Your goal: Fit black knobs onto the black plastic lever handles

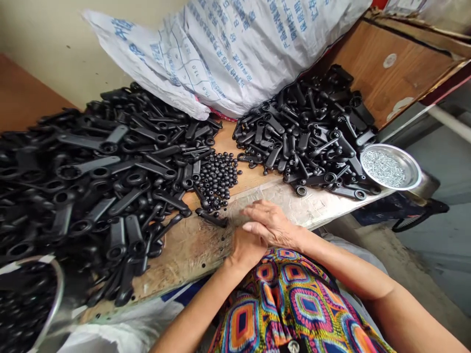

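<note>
My right hand lies over my left hand at the bench's front edge. The right fingers stretch out to the left, slightly blurred, with nothing visible in them. Beneath it, the left hand's fingers are mostly hidden. Just left of both hands lies a single black crank handle. Beyond it is a heap of small black round knobs. A large pile of black crank handles covers the left side of the bench, and a second pile of black crank handles sits at the back right.
A metal bowl of small silver pins or screws stands at the bench's right end. A white printed sack leans at the back. A container of black parts is at lower left. A wooden box stands behind the right pile.
</note>
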`<state>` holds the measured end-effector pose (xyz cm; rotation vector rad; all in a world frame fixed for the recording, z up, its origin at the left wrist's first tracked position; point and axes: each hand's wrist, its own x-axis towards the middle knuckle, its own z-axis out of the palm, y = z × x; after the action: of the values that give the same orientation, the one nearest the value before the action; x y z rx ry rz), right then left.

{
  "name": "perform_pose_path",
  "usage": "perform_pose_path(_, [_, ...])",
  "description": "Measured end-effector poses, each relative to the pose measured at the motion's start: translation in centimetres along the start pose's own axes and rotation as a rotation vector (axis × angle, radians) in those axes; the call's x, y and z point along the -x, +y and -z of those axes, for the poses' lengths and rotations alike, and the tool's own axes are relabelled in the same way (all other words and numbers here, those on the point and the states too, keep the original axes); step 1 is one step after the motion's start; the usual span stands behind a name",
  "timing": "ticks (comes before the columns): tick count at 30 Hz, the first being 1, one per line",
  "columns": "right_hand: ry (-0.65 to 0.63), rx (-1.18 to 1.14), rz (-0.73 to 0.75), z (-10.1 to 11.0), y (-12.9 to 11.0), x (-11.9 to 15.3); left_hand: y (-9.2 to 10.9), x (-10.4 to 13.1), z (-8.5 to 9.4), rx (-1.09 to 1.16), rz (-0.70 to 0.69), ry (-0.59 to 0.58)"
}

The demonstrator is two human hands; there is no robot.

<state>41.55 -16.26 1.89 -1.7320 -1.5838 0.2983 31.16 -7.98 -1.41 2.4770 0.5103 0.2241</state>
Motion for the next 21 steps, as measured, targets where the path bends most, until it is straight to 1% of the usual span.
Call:
perform_pose_path(3, [-0.180, 0.067, 0.040, 1.3, -1.0, 0.9, -0.7, 1.2, 1.8, -0.019, 0.039, 0.018])
perform_pose_path(6, [-0.273, 0.111, 0.064, 2.2, -1.7, 0.8, -0.9, 2.2, 3.4, 0.101, 0.013, 0.061])
perform_pose_path(8, [-0.285, 0.129, 0.103, 2.8, -1.8, 0.3, -1.2, 2.9, 4.3, 0.155, -0.014, 0.129])
perform_pose_path(10, [-0.202, 0.163, 0.128, 4.0, -1.3, -0.7, -2.0, 3.4, 5.1, 0.154, -0.034, 0.250])
perform_pose_path(13, [0.028, 0.253, 0.122, 6.7, 0.9, -3.2, -4.2, 4.2, 5.8, 0.074, -0.051, 0.449])
perform_pose_path(14, [0.084, 0.294, 0.111, 7.7, 1.9, -4.4, -5.0, 4.4, 5.9, 0.036, -0.055, 0.484])
perform_pose_path(16, [0.148, 0.385, 0.091, 9.7, 4.1, -7.0, -6.4, 4.6, 5.8, -0.046, -0.063, 0.495])
perform_pose_path(18, [0.127, 0.449, 0.091, 11.4, 6.4, -9.8, -7.5, 4.7, 5.7, -0.130, -0.071, 0.473])
perform_pose_path(21, [0.013, 0.541, 0.071, 13.1, 9.6, -13.1, -8.3, 4.6, 5.5, -0.246, -0.058, 0.442])
